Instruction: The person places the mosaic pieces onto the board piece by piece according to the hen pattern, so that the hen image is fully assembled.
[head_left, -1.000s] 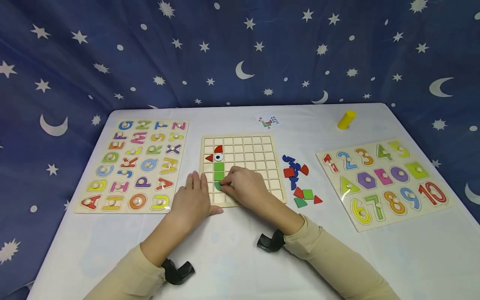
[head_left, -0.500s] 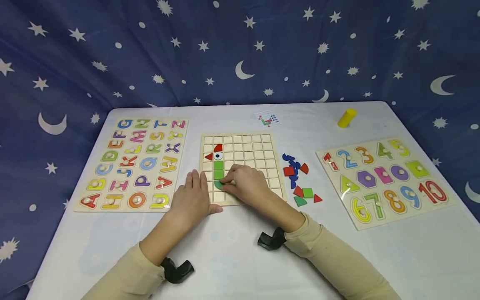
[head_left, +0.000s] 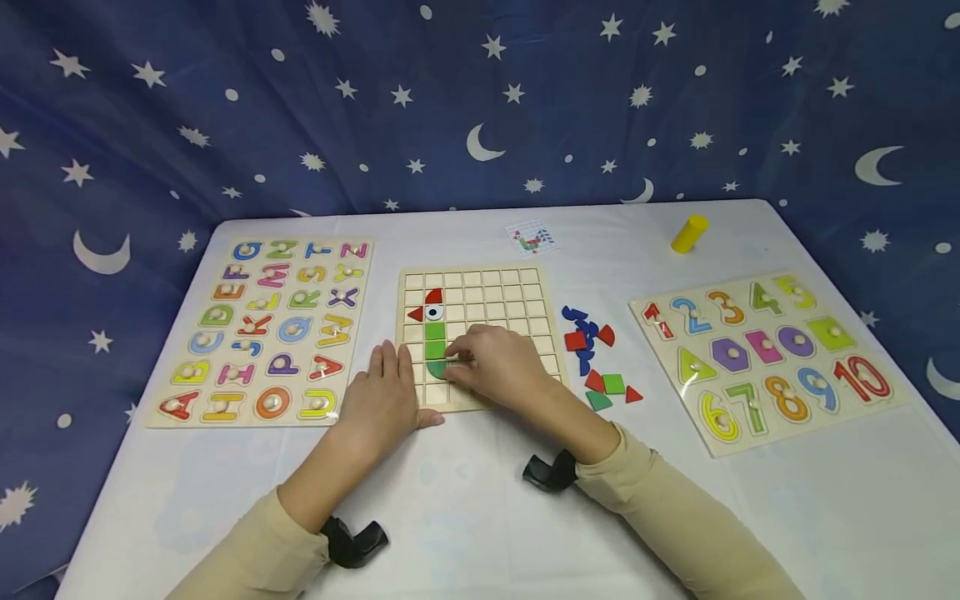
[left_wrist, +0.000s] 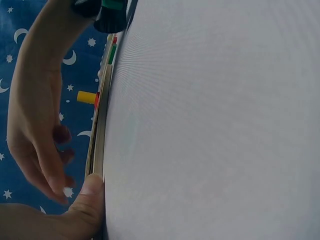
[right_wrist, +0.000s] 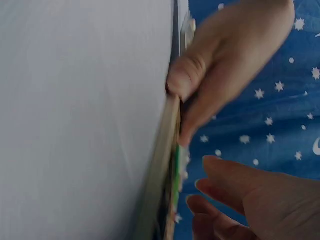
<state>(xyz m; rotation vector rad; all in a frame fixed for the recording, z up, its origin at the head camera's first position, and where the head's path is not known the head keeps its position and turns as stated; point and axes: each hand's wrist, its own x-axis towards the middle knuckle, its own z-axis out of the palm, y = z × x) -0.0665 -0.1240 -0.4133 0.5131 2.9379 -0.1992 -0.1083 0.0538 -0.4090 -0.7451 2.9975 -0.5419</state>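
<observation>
- Left hand (head_left: 382, 387): fingers straight at left edge of grid board (head_left: 475, 312), thumb on near edge; nothing grasped.
- Right hand (head_left: 498, 362): fingers loosely bent, apparently gripping nothing, just beside rounded green piece (head_left: 435, 369), set below two green squares (head_left: 435, 331).
- Step, judged: seating this piece.
- Next likely calls for one of the loose pieces (head_left: 575, 341), checked against picture card (head_left: 533, 239).
</observation>
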